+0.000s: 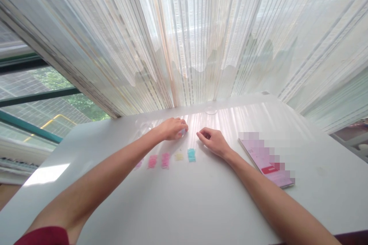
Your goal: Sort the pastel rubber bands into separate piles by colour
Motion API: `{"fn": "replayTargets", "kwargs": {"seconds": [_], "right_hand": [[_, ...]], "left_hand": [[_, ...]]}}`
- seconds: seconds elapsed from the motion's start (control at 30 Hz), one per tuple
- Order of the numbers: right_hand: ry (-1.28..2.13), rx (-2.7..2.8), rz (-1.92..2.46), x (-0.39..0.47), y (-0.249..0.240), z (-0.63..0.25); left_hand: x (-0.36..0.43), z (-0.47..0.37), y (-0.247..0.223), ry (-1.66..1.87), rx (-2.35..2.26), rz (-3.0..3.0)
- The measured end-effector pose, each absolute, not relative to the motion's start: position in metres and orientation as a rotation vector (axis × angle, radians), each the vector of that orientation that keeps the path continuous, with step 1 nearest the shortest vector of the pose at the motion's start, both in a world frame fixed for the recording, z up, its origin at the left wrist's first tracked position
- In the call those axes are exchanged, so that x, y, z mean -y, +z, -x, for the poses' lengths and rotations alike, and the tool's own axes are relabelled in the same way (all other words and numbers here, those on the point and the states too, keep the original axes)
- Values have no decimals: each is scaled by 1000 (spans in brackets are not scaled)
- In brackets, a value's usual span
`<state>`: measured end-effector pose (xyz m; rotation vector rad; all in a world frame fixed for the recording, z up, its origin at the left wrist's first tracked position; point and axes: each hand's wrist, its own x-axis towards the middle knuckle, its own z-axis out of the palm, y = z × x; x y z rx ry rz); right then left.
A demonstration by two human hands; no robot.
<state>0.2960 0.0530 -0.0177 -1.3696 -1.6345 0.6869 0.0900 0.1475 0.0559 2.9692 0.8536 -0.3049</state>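
Observation:
My left hand is above the far part of the white table, its fingers curled round a small pale blue piece. What kind of piece it is cannot be made out. To its right, my right hand has its fingers curled and pinched together; anything in them is hidden. Nearer me lie small bundles of short coloured pieces in a row: a purple bundle partly behind my left forearm, a red-pink bundle, a pink bundle, a pale yellow bundle and a turquoise bundle.
A pink flat box or booklet, partly pixelated, lies right of my right forearm. A clear round dish sits near the table's back edge; another clear object is behind my left wrist. Striped sheer curtains hang behind the white table.

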Motion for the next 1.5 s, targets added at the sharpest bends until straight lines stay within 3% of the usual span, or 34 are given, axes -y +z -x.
{"fn": "replayTargets", "kwargs": {"seconds": [0.4, 1.5], "right_hand": [[693, 1638, 1372, -52, -17, -296], [695, 1662, 1383, -53, -19, -295]], "left_hand": [[-157, -62, 85, -351, -1074, -2815], [-152, -62, 69, -479, -1159, -2906]]}}
